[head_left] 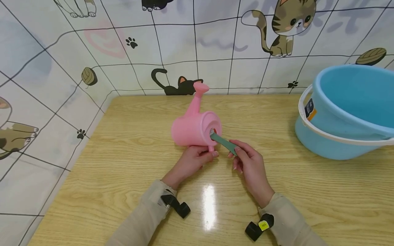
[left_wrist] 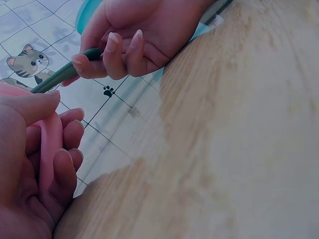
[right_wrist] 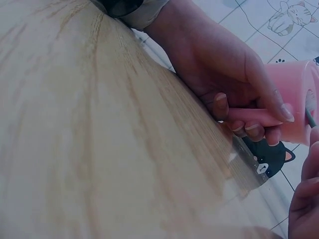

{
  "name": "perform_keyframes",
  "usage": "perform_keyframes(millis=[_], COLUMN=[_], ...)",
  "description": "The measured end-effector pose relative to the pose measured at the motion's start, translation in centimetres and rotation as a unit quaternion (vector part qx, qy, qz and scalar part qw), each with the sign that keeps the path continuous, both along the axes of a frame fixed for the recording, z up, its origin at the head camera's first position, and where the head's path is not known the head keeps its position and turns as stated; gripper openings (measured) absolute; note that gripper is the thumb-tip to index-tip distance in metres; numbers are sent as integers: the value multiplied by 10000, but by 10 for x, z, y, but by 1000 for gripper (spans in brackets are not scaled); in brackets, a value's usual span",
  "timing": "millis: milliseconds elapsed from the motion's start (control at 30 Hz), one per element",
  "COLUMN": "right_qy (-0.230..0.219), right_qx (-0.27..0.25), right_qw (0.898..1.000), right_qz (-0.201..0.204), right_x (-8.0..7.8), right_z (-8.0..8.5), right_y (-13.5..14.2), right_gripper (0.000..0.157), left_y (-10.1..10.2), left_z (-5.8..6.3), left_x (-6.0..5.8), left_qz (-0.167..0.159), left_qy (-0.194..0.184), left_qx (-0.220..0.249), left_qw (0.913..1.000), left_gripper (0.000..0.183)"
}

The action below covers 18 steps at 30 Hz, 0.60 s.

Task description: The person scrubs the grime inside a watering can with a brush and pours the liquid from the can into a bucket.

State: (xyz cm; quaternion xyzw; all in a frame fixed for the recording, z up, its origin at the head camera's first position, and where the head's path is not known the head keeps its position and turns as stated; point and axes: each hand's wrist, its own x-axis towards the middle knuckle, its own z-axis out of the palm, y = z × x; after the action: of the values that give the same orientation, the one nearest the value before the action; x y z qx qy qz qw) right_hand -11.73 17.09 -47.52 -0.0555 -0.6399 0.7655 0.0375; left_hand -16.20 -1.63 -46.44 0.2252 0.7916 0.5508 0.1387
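Observation:
A pink watering can (head_left: 189,131) lies tipped on its side above the table, its spout pointing to the back wall and its round opening facing right. My left hand (head_left: 192,160) grips its handle, with fingers curled round the pink handle (left_wrist: 50,154) in the left wrist view. A brush with a green handle (head_left: 226,143) is pinched between the thumb and fingers of my right hand (head_left: 253,171). Its pale bristle end is at the can's opening, partly inside it. The right wrist view shows the can (right_wrist: 286,82) with the brush tip at its opening.
A light blue bucket (head_left: 335,147) with a white handle stands on the wooden table (head_left: 129,136) to the right. Behind and to the left are walls (head_left: 215,48) with a cat-patterned grid covering. Both sleeves carry black wrist cameras.

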Motion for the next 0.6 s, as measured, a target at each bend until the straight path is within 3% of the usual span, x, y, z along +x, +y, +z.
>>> perform_keyframes(millis=[133,600], right_qy=[11,74], right_qx=[50,5], right_qw=[9999,9999], right_qz=[96,70], right_x=[0,0], right_z=[0,0], right_y=[1,2], right_gripper=[31,29], left_y=[0,1], left_z=[-20,-20], left_x=[-8,-9], left_qz=[27,5], left_qy=[57,29], left_qx=[58,107], left_qw=[10000,9999], left_gripper=[29,32])
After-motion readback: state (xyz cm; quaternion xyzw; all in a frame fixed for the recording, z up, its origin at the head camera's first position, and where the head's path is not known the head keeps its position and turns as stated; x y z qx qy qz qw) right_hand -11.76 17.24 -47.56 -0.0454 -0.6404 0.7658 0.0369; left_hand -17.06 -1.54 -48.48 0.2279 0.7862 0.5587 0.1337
